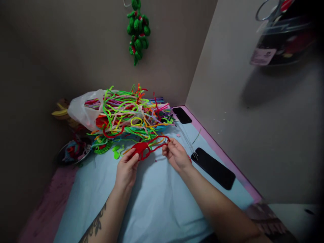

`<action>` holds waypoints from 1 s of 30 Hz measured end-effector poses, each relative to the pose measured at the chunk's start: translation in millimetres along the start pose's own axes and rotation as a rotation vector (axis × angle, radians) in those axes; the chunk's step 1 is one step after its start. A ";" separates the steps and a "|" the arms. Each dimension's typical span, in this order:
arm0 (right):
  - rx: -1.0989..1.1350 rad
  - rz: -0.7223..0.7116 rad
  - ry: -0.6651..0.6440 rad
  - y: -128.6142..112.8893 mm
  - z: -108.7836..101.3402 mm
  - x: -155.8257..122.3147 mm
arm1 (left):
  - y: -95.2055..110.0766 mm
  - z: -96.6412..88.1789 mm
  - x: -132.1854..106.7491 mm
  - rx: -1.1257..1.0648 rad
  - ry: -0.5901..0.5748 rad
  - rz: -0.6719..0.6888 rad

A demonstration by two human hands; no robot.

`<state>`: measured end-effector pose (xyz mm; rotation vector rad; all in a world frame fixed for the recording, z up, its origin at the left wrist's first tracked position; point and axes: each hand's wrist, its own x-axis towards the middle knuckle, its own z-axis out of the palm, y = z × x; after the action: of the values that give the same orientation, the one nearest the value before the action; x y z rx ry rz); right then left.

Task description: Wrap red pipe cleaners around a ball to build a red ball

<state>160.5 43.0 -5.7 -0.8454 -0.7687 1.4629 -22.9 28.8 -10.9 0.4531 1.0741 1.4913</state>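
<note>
My left hand [128,167] pinches a red pipe-cleaner piece [142,148] with a wound, filled-in part at its left end. My right hand [176,154] grips the thin red strands that trail from it to the right. Both hands hover just above a light blue cloth [157,202]. Right behind them lies a big heap of pipe cleaners [129,113] in many colours, partly spilling from a white plastic bag [83,109].
Two black phones lie on the right: one near [214,167], one far [182,115]. Thin wires [188,140] lie between them. A bowl of craft bits [73,152] sits left. Green pipe-cleaner ornament [138,30] hangs on the wall. Scissors in a container [280,30] at top right.
</note>
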 end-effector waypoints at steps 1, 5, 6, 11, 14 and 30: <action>0.008 0.012 -0.003 0.1 1.9 -0.4 | 0.3 0.4 -0.7 -0.001 -0.013 -0.008; 0.113 0.095 -0.001 0.2 8.7 -2.0 | 1.6 1.0 -3.7 -0.014 -0.058 -0.030; 0.157 0.129 0.004 0.6 9.1 -1.6 | 2.1 1.0 -4.4 -0.018 -0.070 -0.033; 0.264 0.308 0.000 6.1 3.8 3.1 | 4.2 2.8 -8.5 -0.049 -0.142 -0.084; 0.167 0.369 -0.058 9.4 2.5 2.5 | 5.2 4.7 -11.4 -0.050 -0.164 -0.113; -0.538 0.165 -0.353 -3.6 15.8 -21.2 | 4.6 0.3 -13.6 -0.024 -0.286 -0.217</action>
<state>149.2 22.4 6.8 -1.0822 -1.4278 1.5984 -22.0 16.7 -3.1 0.4991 0.8497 1.2053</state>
